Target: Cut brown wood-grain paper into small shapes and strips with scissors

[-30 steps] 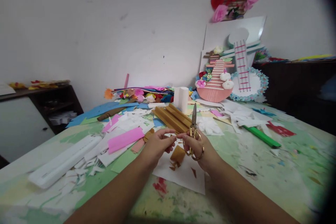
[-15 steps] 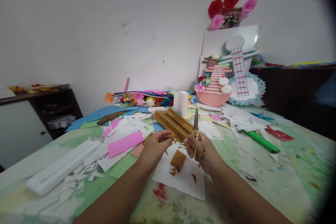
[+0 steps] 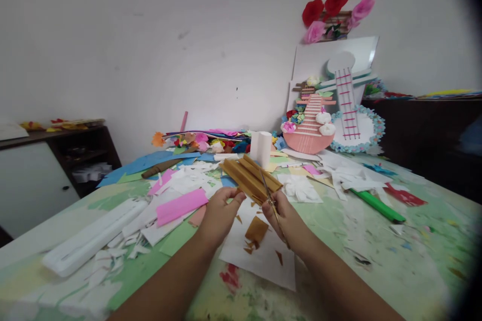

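By the white sheet [image 3: 263, 262], the right hand [image 3: 292, 219] grips scissors [image 3: 271, 202]; at the sheet's left, the left hand [image 3: 219, 214] pinches, on what I can't tell. Brown strips [image 3: 244, 176] lie beyond.

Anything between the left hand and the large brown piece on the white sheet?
Nothing visible stands in the way: between the left hand and the large brown piece lies only a small brown scrap on the white sheet.
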